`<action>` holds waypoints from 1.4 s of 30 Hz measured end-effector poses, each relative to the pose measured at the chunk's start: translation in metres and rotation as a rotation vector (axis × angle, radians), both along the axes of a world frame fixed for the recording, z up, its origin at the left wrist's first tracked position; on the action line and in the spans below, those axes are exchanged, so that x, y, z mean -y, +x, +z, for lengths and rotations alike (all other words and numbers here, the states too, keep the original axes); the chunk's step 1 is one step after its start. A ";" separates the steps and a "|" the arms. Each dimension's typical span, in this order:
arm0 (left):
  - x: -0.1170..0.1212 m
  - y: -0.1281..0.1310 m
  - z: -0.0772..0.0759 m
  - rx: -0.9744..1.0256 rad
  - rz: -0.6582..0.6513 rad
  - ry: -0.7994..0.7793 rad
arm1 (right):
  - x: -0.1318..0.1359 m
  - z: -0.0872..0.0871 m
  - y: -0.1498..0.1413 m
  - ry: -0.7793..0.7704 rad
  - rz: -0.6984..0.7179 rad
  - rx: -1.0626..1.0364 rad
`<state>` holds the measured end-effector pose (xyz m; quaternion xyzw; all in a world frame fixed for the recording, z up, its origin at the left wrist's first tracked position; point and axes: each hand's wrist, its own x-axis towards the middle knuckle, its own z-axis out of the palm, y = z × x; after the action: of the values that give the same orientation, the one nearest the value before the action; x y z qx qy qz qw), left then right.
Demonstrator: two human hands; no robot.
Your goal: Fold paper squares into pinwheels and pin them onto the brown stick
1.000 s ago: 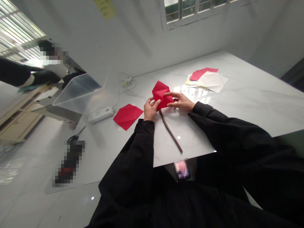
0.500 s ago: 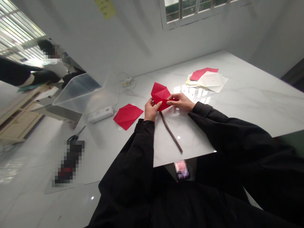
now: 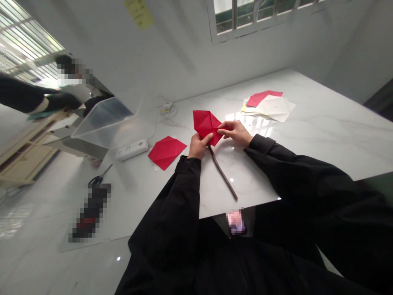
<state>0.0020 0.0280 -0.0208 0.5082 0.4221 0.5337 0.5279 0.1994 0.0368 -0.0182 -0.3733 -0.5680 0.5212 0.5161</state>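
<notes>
A creased sheet of red paper (image 3: 203, 121) is held up over the table between both hands. My left hand (image 3: 198, 146) pinches its lower left part, thumb on the front face. At the right edge my right hand (image 3: 236, 132) grips the paper between thumb and fingers. Below the paper a thin brown stick (image 3: 223, 175) lies on the table, slanting toward the front edge; its upper end is hidden behind the paper and my left hand. To the left of my left hand lies another creased red paper (image 3: 166, 152), with a pale sheet showing beneath it.
White and red sheets (image 3: 274, 107) are piled at the back right of the marbled table (image 3: 319, 135). On the left are a white power strip (image 3: 132, 150), a clear plastic bin (image 3: 104, 123) and scissors (image 3: 97, 179). Another person (image 3: 27, 96) is at the far left.
The red paper has turned and tipped to the left in my hands. My right fingers have closed in from across its face to a pinch at its right edge. The stick stays put.
</notes>
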 end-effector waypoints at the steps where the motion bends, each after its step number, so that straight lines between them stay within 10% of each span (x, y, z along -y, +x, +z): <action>1: 0.001 0.000 0.001 -0.004 0.002 -0.003 | 0.000 0.000 0.000 -0.004 0.002 -0.015; 42: 0.005 0.001 0.005 -0.095 0.021 0.113 | 0.005 0.004 0.004 -0.005 0.014 0.157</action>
<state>0.0032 0.0227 -0.0154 0.5575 0.4214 0.5372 0.4723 0.2034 0.0318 -0.0137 -0.4103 -0.6080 0.4953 0.4655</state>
